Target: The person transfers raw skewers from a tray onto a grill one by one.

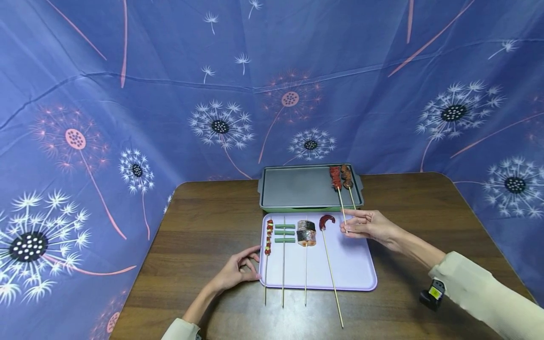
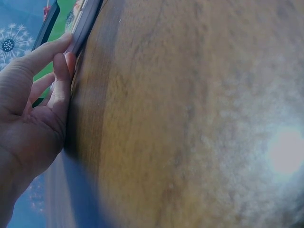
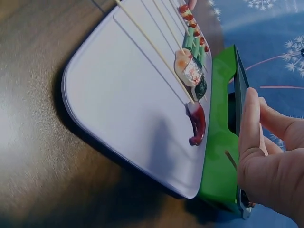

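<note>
My right hand [image 1: 369, 225] pinches the bare lower stick of a red meat skewer [image 1: 335, 177], whose meat lies on the right part of the dark grill plate [image 1: 297, 186]. A brown meat skewer [image 1: 346, 176] lies beside it, its stick running behind my fingers. My left hand [image 1: 238, 269] touches the left rim of the lilac tray [image 1: 357, 264], thumb and forefinger apart along it. On the tray are a red-and-yellow skewer [image 1: 268, 236], a green-piece skewer [image 1: 284, 233], a dark-skinned fish-like skewer [image 1: 306, 233] and a curled dark-red tentacle-like skewer [image 1: 326, 221].
The plate sits on a green stove body [image 3: 221, 118] directly behind the tray. Several stick ends stick out past the tray's front edge over the wooden table [image 1: 204, 212]. A blue dandelion-print cloth [image 1: 170, 94] hangs behind and beside the table.
</note>
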`<state>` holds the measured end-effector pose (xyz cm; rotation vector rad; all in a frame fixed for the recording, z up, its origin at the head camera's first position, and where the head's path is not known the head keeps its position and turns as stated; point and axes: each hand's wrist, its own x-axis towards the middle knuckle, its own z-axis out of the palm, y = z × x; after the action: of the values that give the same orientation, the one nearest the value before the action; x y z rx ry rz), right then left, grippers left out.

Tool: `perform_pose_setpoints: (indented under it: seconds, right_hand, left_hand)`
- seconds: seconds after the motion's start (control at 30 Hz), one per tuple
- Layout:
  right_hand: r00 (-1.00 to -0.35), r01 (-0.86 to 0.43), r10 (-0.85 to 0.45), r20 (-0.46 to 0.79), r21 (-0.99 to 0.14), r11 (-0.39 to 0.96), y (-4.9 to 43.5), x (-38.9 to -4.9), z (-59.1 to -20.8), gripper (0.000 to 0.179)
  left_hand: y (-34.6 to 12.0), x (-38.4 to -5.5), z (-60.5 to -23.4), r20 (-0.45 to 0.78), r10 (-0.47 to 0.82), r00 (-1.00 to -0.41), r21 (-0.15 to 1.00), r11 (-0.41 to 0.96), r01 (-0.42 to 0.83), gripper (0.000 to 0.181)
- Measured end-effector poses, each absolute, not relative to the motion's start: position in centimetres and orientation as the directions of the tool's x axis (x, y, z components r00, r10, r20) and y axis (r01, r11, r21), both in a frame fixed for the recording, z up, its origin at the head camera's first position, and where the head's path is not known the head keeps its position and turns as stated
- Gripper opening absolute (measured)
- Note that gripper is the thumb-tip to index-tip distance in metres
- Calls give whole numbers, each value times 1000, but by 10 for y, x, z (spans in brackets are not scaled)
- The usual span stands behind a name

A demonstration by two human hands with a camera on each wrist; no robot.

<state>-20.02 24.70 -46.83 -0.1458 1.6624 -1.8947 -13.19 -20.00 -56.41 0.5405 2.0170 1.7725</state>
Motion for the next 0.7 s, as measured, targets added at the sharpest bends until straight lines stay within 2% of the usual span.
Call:
perform_pose_setpoints:
  seconds: [0.3,0.7]
  right_hand:
    - [-823,325,-465,-326,-942,85,240,-206,-464,74]
    - [-842,275,-441,-312,-950,146,238,-203,-464,75]
  left_hand:
    - [-200,-132,-565,-47,532,-846,992,123,22,82]
    - [-200,-133,-567,-47,532,-846,992,125,23,82]
